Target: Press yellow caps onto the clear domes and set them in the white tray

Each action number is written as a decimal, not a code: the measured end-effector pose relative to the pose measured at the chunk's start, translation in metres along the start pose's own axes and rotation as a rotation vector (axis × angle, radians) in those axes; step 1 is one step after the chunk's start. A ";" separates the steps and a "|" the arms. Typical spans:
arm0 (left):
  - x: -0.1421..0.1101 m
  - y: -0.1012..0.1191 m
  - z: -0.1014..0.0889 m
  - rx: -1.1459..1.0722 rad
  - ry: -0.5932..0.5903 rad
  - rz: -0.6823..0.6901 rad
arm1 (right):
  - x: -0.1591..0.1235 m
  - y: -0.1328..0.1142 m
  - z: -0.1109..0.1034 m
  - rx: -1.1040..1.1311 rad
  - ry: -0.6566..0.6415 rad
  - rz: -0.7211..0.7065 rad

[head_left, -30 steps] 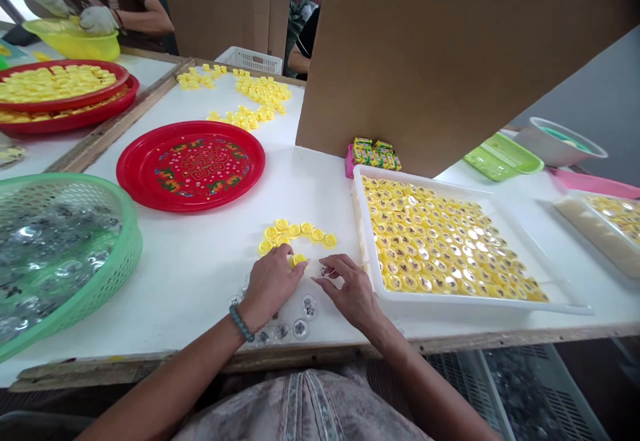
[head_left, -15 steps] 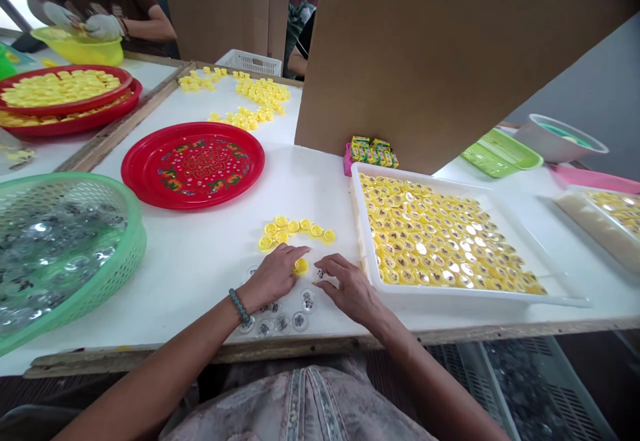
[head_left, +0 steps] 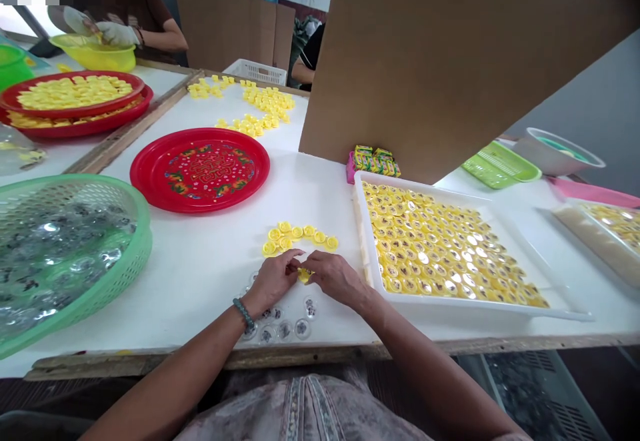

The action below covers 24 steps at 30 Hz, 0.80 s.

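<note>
My left hand (head_left: 275, 281), with a beaded bracelet at the wrist, pinches a small round yellow plastic piece (head_left: 304, 274) just above the white table. From the other side my right hand (head_left: 334, 277) closes its fingertips on the same piece. Whether a clear disc lies between the fingers is hidden. Beyond the hands, several yellow round pieces (head_left: 297, 232) lie in a loose arc. Nearer to me, clear domed discs (head_left: 302, 328) with dark printed pictures are spread on the table, some partly covered by my left hand and wrist.
On the right a white tray (head_left: 565, 294) holds rows of yellow pieces with pictures. At left stand a green basket (head_left: 143, 228) of clear discs and a red tray (head_left: 200, 171). A cardboard panel (head_left: 425, 61) rises behind. A gloved co-worker handles things over a yellow basin (head_left: 100, 58).
My right hand has moved left to meet my left hand at the yellow piece. The printed disc by my right fingertips no longer shows on the table. The view has shifted slightly.
</note>
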<state>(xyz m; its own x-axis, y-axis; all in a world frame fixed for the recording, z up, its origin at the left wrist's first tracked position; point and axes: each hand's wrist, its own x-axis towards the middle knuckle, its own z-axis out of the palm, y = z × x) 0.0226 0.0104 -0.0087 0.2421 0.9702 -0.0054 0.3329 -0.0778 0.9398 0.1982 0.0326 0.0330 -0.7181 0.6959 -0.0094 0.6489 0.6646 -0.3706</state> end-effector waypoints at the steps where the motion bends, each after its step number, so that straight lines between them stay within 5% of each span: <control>1: 0.000 0.001 0.000 0.000 0.006 -0.004 | 0.000 -0.001 0.000 -0.030 -0.010 -0.002; 10: -0.002 0.012 -0.003 -0.298 -0.053 -0.183 | 0.008 -0.016 -0.006 -0.137 -0.123 0.047; 19: 0.013 0.005 -0.001 -0.279 -0.057 -0.416 | 0.015 -0.017 -0.014 -0.240 -0.168 0.011; 24: 0.010 0.004 -0.001 -0.302 -0.087 -0.384 | 0.007 -0.014 -0.011 -0.199 -0.153 0.033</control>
<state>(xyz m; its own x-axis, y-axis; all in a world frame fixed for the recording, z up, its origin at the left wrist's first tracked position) 0.0258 0.0194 -0.0046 0.2329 0.8922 -0.3869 0.1369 0.3638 0.9214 0.1870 0.0311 0.0487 -0.7154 0.6791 -0.1645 0.6987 0.6930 -0.1774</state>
